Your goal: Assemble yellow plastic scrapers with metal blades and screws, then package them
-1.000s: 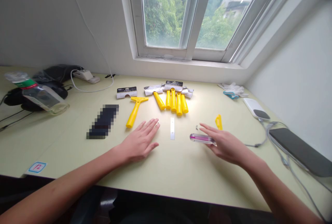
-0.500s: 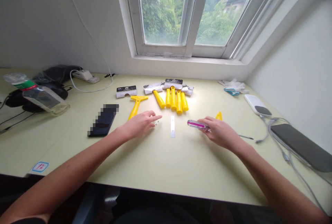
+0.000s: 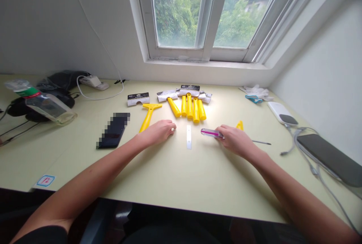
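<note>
My left hand [image 3: 160, 131] rests low over the table, thumb and fingers pinched together; what they hold, if anything, is too small to make out. Just behind it lies a yellow scraper handle [image 3: 149, 115] with a wide T-shaped head. My right hand [image 3: 234, 139] is closed around a screwdriver [image 3: 210, 133] with a clear and pink handle, its thin shaft pointing off to the right. Between the hands a flat silver blade [image 3: 189, 138] lies on the table. Beyond my right hand shows part of another yellow piece [image 3: 240, 125].
Several yellow handles [image 3: 189, 107] in card sleeves lie towards the window, near a loose black-and-white sleeve [image 3: 138, 99]. A dark phone [image 3: 114, 132] and a plastic bottle [image 3: 51, 106] are leftward. Rightward lie gloves [image 3: 256, 94], a white device [image 3: 282, 113], cables and a dark slab [image 3: 330, 157].
My left fingers have closed from spread to a pinch, over the spot where tiny metal pieces lay. My right hand has shifted slightly left and away from me with the screwdriver.
</note>
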### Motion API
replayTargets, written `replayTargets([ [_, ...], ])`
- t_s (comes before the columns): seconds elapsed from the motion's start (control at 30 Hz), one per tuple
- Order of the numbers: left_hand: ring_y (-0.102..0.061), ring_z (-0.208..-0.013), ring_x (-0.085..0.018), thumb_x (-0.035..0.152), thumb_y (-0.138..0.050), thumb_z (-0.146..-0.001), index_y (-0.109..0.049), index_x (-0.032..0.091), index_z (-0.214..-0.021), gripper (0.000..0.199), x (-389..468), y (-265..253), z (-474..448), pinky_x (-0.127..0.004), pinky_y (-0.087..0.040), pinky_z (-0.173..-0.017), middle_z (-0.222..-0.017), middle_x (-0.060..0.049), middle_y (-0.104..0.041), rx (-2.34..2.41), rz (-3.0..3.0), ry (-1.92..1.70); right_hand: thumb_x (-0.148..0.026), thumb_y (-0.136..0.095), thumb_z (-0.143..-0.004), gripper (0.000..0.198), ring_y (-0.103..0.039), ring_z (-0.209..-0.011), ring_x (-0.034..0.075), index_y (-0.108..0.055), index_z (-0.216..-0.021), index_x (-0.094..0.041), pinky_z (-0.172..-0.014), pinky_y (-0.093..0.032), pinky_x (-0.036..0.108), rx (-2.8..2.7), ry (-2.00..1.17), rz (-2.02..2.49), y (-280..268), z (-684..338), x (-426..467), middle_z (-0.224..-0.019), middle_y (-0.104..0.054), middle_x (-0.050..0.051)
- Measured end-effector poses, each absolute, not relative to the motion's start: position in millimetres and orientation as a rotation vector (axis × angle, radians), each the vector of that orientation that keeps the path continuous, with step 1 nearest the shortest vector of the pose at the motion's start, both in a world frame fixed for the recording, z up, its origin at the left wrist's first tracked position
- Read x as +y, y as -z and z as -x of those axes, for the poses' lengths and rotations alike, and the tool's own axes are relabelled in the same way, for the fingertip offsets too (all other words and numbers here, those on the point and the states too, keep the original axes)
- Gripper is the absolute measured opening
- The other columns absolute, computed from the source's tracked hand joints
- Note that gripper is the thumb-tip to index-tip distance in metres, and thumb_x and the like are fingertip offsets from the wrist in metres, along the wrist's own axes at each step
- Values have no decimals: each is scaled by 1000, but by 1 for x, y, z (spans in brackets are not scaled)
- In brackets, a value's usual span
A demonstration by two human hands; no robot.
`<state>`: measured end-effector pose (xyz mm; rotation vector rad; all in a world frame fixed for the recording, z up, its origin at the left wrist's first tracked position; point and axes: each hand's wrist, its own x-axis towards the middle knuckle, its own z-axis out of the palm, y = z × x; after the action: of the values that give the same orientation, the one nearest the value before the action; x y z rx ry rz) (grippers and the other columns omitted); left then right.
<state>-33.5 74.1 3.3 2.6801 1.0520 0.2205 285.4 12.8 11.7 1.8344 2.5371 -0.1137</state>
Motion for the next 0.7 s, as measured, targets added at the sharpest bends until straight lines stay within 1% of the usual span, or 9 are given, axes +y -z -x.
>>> replayTargets([
  [0.07, -61, -78, -18, 21, -44, -93, -69, 17, -90, 26, 76, -3, 32, -28, -46, -74, -88, -8, -64, 1055, -2686, -220, -20, -42, -90, 18, -56, -71, 13, -59, -86, -19, -57, -25, 23, 2521, 115, -1843, -11, -285, 14, -89, -63, 3],
  [0.13, -60, -75, -17, 20, -44, -92, -68, 16, -84, 26, 78, -3, 30, -27, -46, -71, -86, -8, -64, 1073, -2690, -220, -20, -42, -90, 18, -56, -71, 13, -59, -85, -18, -57, -26, 23, 2524, 102, -1850, -11, -285, 16, -89, -63, 3],
  [0.27, -59, -73, -18, 18, -42, -91, -68, 15, -81, 28, 83, -4, 31, -29, -45, -69, -84, -10, -63, 1161, -2686, -231, -24, -44, -91, 19, -57, -72, 14, -60, -85, -18, -56, -26, 24, 2514, 38, -1898, -10, -286, 24, -90, -64, 5],
  [0.4, -60, -74, -19, 16, -41, -91, -70, 15, -80, 31, 89, -6, 35, -30, -46, -71, -84, -11, -64, 1243, -2668, -236, -23, -43, -89, 20, -57, -72, 13, -61, -84, -18, -55, -25, 24, 2487, 23, -1931, -9, -287, 30, -92, -65, 4],
  [0.53, -62, -77, -19, 18, -44, -91, -71, 15, -83, 29, 89, -10, 38, -30, -48, -75, -84, -11, -64, 1284, -2650, -232, -21, -42, -89, 22, -58, -75, 14, -64, -91, -21, -56, -28, 23, 2505, 48, -1916, -11, -287, 29, -97, -65, 3],
  [0.6, -62, -79, -20, 18, -44, -91, -71, 15, -89, 27, 84, -13, 37, -31, -49, -76, -88, -12, -64, 1306, -2648, -237, -21, -43, -88, 23, -59, -76, 14, -65, -97, -23, -56, -29, 23, 2506, 44, -1920, -13, -287, 27, -98, -66, 3],
  [0.7, -63, -86, -21, 19, -40, -94, -68, 14, -103, 29, 64, -16, 32, -33, -50, -78, -100, -13, -64, 1317, -2704, -272, -20, -46, -85, 27, -58, -73, 15, -63, -107, -24, -55, -28, 24, 2481, -10, -1937, -17, -287, 23, -99, -66, 3],
])
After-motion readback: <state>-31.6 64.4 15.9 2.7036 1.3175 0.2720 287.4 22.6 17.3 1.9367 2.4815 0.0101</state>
